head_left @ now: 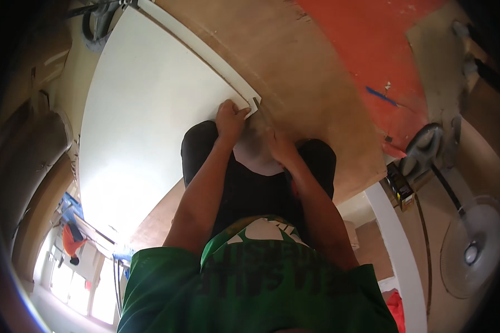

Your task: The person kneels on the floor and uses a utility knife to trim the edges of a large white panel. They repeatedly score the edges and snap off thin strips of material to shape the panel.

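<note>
A large white panel (155, 94) lies at the left, with a narrow white strip (205, 51) along its far right edge. My left hand (230, 119) is closed at the panel's near corner, thumb and fingers gripping the edge beside the strip's end. Just to the right, my right hand (282, 149) is closed around a thin grey bar-like tool (257, 104). The tool points up and left, its tip at the strip's end. Motion blurs its lower part, and its exact kind cannot be made out.
Brown board (311, 83) lies under the panel, with a red area (366, 39) bearing a blue stick (381, 95) beyond. At the right stand a fan (471, 254), a small dark box (400, 186) and a grey wheel-like base (426, 147). Another person (72, 241) in orange is far left.
</note>
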Available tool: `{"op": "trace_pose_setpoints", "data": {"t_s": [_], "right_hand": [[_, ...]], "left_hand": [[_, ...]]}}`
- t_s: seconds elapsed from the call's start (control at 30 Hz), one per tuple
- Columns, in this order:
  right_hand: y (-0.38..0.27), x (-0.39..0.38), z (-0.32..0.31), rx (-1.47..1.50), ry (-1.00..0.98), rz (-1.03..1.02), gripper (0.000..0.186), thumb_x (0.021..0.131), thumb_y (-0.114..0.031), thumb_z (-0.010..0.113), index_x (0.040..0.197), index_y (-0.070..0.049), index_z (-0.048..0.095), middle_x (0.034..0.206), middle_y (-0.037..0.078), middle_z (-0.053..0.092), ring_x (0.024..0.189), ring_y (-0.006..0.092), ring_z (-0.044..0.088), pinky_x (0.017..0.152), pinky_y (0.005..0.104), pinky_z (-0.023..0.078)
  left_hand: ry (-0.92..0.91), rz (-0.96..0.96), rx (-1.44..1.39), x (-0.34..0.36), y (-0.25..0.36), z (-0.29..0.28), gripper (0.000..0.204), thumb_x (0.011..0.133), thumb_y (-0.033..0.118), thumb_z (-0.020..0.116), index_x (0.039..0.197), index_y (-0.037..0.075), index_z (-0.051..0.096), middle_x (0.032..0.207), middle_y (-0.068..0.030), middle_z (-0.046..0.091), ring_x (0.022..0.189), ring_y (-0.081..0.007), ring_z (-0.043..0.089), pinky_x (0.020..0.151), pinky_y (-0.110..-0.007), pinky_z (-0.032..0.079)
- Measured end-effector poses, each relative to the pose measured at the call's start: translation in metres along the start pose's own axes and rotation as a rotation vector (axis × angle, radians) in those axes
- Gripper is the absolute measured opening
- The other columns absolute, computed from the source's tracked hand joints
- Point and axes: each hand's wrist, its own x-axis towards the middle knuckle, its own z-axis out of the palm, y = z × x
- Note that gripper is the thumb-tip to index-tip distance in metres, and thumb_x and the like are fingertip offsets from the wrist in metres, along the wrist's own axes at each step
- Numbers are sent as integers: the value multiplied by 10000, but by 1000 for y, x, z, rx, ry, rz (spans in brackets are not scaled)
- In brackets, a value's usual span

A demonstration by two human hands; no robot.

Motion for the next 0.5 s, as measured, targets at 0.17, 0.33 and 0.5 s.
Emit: {"op": "trace_pose_setpoints", "data": {"t_s": [0.17,0.33,0.5], "right_hand": [[-12,8,6,-174,52,-45,467,1031,-321,388,1065,66,648,997,346,643,990,493,622,888,527,468],[-16,10,-1,-284,-143,114,444,1027,-296,405,1033,68,659,979,328,655,965,494,629,864,538,478],[-14,9,6,-520,-67,-66,377,1016,-232,411,1025,58,653,971,310,659,913,476,640,841,530,494]], "left_hand": [[22,34,-32,-1,1,0,396,707,254,833,707,18,516,751,-140,555,724,-338,558,660,-448,446],[5,-24,-42,-4,7,-3,376,702,229,831,728,10,526,768,-151,567,741,-344,568,676,-450,452],[19,-88,-57,-5,13,-2,363,712,199,825,746,18,512,828,-161,569,775,-381,581,679,-475,462]]}}
